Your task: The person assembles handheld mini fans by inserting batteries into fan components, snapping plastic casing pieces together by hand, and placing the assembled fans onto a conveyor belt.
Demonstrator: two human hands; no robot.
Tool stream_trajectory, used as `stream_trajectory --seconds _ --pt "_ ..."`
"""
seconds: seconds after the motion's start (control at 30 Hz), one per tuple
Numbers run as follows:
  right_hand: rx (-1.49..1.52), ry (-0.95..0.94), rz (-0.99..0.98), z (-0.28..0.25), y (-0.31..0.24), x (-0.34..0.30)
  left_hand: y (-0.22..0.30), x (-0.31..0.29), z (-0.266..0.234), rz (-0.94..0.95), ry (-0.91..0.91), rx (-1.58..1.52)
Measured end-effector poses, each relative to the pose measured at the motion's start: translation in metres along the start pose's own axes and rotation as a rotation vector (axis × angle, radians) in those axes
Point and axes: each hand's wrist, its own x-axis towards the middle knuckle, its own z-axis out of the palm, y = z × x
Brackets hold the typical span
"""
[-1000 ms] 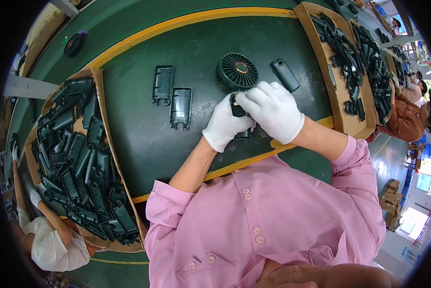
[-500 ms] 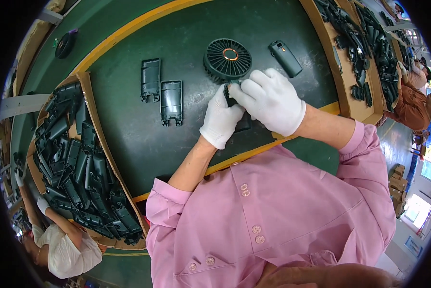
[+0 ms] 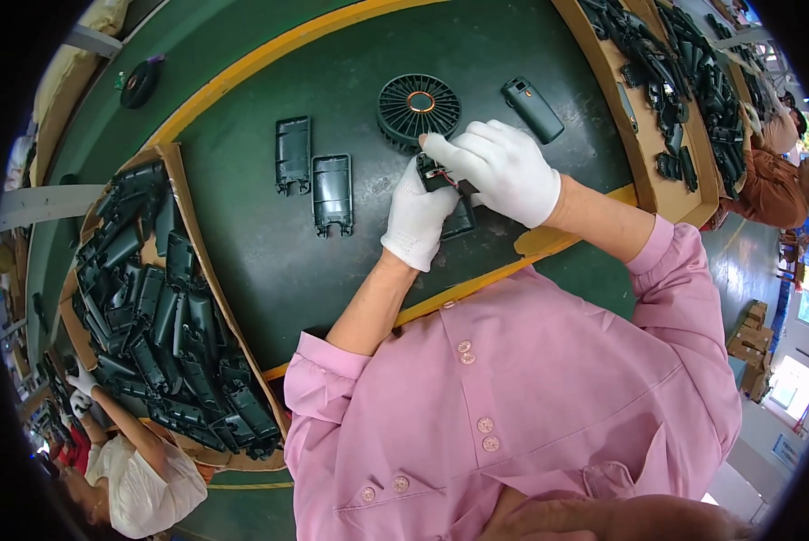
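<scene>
A handheld fan has a round black grille point(image 3: 419, 106) with an orange centre ring, lying face up on the dark table. Its opened black handle point(image 3: 459, 222) points toward me, with a bit of red wire showing. My left hand point(image 3: 417, 221), in a white glove, is closed around the handle near the fan's neck. Above it is my right hand point(image 3: 505, 171), also gloved, with its index finger reaching to the neck and the other fingers curled. A fingertip pokes bare from that glove. Whatever the right fingers pinch is hidden.
Two black handle covers point(image 3: 332, 194) lie left of the fan; a closed dark handle unit point(image 3: 533, 110) lies right. Left stands a carton point(image 3: 208, 270) heaped with black covers; right, a carton point(image 3: 634, 135) with black parts. A yellow strip point(image 3: 477, 287) edges the table. Co-workers sit both sides.
My right hand has shifted slightly up and left, its index finger now straighter over the neck. More of the handle's inside and red wire shows. The whole view has shifted a little.
</scene>
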Motion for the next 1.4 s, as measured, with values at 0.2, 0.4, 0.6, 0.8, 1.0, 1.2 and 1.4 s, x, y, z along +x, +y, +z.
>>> stream_trajectory --seconds 0.2,0.4,0.6,0.8,1.0,1.2,1.4 --pt "0.140 -0.013 0.225 -0.003 0.001 -0.001 0.035 -0.008 0.005 -0.165 -0.263 -0.571" --pt "0.286 -0.038 0.406 -0.013 -0.012 0.000 0.022 0.000 0.012 -0.160 -0.032 -0.403" --pt "0.288 0.029 0.523 -0.028 -0.031 -0.021 0.019 0.001 0.008 -0.135 -0.014 -0.601" --pt "0.003 0.034 0.503 -0.018 -0.065 -0.029 0.009 0.007 0.002 -0.100 0.032 -0.567" --pt "-0.042 -0.065 0.522 -0.005 -0.071 -0.029 0.013 0.003 0.006 -0.110 0.014 -0.556" --pt "-0.029 -0.060 0.529 -0.016 -0.070 -0.021 0.010 0.003 0.005 -0.077 -0.031 -0.572" --pt "-0.032 -0.038 0.510 -0.005 -0.071 -0.019 0.015 0.001 0.006 -0.108 -0.015 -0.516"
